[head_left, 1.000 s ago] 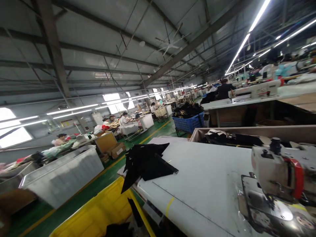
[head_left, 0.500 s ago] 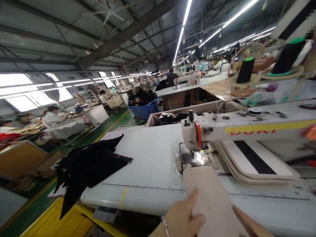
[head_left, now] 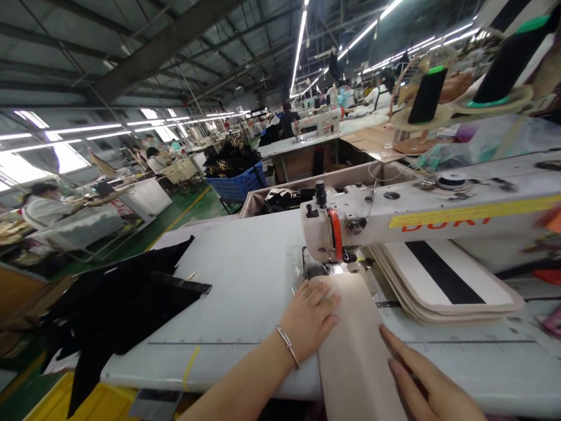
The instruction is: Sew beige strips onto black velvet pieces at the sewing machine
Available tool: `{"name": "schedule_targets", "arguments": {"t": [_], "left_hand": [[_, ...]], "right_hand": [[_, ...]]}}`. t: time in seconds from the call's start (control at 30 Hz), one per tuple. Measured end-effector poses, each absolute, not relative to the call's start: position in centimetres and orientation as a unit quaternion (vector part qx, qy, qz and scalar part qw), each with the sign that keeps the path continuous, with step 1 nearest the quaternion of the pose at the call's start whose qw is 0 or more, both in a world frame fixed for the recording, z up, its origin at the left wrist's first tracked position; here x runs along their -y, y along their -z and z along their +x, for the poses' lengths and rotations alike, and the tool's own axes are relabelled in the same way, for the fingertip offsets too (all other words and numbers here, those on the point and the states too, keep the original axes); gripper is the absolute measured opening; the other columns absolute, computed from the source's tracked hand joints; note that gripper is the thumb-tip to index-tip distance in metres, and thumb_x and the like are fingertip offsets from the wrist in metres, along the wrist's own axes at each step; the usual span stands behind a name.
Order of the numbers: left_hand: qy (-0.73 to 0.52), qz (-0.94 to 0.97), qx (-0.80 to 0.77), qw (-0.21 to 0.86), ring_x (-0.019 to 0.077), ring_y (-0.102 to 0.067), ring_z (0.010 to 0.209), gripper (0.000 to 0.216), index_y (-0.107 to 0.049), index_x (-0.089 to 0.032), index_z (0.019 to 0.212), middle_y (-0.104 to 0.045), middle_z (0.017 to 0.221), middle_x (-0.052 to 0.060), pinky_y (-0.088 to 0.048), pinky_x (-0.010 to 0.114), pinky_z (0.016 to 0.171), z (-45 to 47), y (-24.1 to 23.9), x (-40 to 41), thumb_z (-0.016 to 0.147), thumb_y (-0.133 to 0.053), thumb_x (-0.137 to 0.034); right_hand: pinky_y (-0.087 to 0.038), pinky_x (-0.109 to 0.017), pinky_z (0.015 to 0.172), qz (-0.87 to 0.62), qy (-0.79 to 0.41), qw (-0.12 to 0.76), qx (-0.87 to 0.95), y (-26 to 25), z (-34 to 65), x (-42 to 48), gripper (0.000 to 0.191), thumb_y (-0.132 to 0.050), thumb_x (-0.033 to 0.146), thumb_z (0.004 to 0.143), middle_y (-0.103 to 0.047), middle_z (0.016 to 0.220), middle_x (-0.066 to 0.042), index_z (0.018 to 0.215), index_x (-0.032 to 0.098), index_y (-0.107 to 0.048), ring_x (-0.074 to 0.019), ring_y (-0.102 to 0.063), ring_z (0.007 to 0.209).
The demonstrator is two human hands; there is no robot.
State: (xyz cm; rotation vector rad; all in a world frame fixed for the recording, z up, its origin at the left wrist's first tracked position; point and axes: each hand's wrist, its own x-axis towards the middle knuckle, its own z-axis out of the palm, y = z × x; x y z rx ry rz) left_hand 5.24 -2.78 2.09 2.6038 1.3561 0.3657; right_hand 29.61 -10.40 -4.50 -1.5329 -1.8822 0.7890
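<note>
A long beige fabric panel [head_left: 350, 345] with rounded corners lies on the sewing table, its far end at the needle area of a white sewing machine [head_left: 318, 228]. My left hand [head_left: 309, 318], with a bracelet on the wrist, rests on the panel's left edge close to the machine head, fingers stretched out and thumb apart. Against the panel's right edge is my right hand [head_left: 425, 380], index finger extended and thumb spread from it; its other fingers are mostly hidden. Under the machine arm sits a stack of beige-edged white panels [head_left: 442, 280] with a black stripe.
Black fabric pieces [head_left: 123, 316] hang over the table's left edge, above a yellow bin [head_left: 83, 400]. Black thread cones [head_left: 428, 96] stand at upper right. A blue crate [head_left: 236, 184] of dark pieces is beyond the table. Other people sit at workstations at left.
Both hands and the beige panel have moved forward, bringing the panel's far end to the needle area. My left hand now lies nearer the machine head. The view has shifted slightly.
</note>
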Motion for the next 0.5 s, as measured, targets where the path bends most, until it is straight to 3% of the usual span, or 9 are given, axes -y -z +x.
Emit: {"name": "schedule_targets", "arguments": {"t": [0.23, 0.5], "left_hand": [[-0.142, 0.871, -0.466, 0.069, 0.0255, -0.036, 0.137, 0.039, -0.049, -0.022, 0.132, -0.047, 0.142, 0.010, -0.025, 0.050, 0.117, 5.1, -1.0, 0.6, 0.094, -0.051, -0.028], [-0.161, 0.859, -0.479, 0.080, 0.0261, -0.036, 0.137, 0.038, -0.051, -0.022, 0.131, -0.045, 0.143, 0.009, -0.023, 0.051, 0.118, 5.2, -0.7, 0.4, 0.094, -0.049, -0.027]], "right_hand": [[-0.048, -0.042, 0.098, -0.581, -0.270, 0.226, 0.734, 3.4, 27.8, 7.2, 0.054, -0.030, 0.038, 0.092, -0.059, 0.127, -0.010, 0.138, 0.015, -0.046, -0.0247, -0.058, 0.114], [-0.047, -0.040, 0.099, -0.580, -0.259, 0.221, 0.740, 3.4, 27.9, 6.9, 0.054, -0.029, 0.039, 0.093, -0.056, 0.131, -0.009, 0.140, 0.016, -0.043, -0.0230, -0.055, 0.118]]}}
